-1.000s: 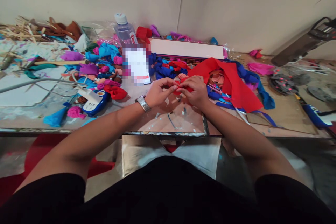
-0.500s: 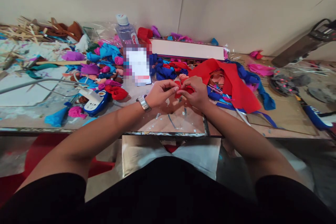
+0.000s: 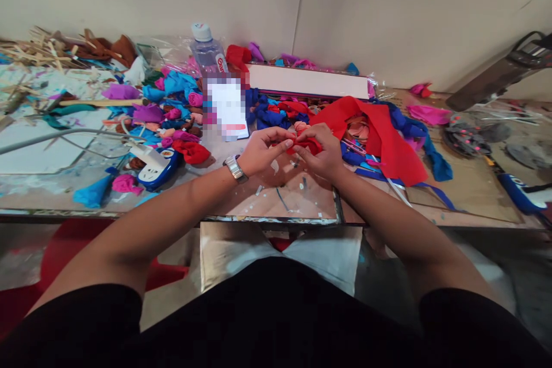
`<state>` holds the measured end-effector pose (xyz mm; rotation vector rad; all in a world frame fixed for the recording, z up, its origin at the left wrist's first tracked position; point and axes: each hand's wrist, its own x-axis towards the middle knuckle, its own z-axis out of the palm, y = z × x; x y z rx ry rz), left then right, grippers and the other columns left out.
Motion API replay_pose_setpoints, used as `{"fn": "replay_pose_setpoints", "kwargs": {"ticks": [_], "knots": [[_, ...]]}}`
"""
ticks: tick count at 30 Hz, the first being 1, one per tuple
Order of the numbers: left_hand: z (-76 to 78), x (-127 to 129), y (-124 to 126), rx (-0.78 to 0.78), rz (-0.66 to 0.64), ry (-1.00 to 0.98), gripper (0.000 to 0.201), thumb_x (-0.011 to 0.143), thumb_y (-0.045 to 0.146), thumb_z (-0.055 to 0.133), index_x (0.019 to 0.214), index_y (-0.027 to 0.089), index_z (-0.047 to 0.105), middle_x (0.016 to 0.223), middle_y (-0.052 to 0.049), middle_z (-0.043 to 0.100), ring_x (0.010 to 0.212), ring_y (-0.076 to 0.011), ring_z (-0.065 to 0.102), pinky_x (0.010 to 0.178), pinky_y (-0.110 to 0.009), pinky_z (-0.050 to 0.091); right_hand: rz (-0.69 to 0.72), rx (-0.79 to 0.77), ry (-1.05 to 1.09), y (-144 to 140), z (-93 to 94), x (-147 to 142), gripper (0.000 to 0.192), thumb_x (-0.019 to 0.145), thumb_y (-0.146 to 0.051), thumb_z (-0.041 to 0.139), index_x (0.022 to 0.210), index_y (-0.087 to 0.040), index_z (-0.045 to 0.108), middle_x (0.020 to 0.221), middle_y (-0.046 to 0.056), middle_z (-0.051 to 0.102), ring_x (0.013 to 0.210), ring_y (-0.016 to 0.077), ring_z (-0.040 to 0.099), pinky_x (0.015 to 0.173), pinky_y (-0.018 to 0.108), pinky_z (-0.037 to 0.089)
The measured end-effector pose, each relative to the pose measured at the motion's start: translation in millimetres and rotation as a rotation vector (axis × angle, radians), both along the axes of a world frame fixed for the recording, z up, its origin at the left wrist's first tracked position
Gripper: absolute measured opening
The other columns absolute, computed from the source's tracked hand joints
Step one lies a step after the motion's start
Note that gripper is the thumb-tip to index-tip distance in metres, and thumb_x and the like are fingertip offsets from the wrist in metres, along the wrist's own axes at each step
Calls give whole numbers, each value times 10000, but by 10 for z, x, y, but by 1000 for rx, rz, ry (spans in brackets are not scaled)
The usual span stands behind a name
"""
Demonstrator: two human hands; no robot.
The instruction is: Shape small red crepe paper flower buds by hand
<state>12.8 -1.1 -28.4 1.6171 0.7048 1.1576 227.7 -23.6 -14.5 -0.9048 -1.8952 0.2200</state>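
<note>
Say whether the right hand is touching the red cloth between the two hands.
Touching. The head view shows the right hand pinching the red cloth, which shows bunched inside its curl.

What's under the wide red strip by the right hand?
Peach pieces show inside the bend of the red strip, and blue material shows along its right edge. Whatever lies directly beneath is covered.

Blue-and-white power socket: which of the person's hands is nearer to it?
Left. The left hand is to the right of the power socket, apart from it; the right hand is farther off, on the left hand's far side.
</note>
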Motion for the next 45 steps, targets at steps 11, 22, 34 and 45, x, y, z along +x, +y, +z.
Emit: {"fn": "replay_pose_setpoints", "kwargs": {"ticks": [11, 22, 34, 45], "knots": [[31, -17, 4, 93, 59, 65, 500, 911, 673, 777, 1078, 206, 832, 1075, -92, 832, 933, -197, 756, 868, -337, 591, -24, 20, -24, 8, 11, 7, 391, 999, -625, 666, 887, -261, 753, 877, 47, 788, 950, 268, 674, 923, 464, 514], [50, -27, -23, 209, 83, 127, 428, 918, 626, 794, 1068, 230, 862, 1096, -99, 838, 986, -210, 767, 922, -360, 598, -42, 8, 27, 8, -13, -2, 368, 974, -600, 713, 841, -258, 742, 843, 49, 784, 928, 267, 681, 904, 463, 528], [32, -24, -9, 265, 44, 176, 424, 999, 608, 695, 1140, 239, 851, 1192, -105, 821, 1088, -223, 763, 994, -369, 586, -4, 52, -11, 38, -24, 20, 291, 991, -561, 722, 1089, -297, 799, 1127, 80, 789, 1114, 289, 721, 1008, 498, 555], [16, -21, 13, 258, 112, 182, 528, 1003, 700, 629, 1141, 230, 825, 1132, -106, 818, 1050, -236, 757, 986, -383, 582, -43, 24, 20, 29, -16, 0, 401, 965, -661, 716, 999, -267, 783, 1065, 82, 810, 1067, 296, 733, 992, 490, 545]]}}
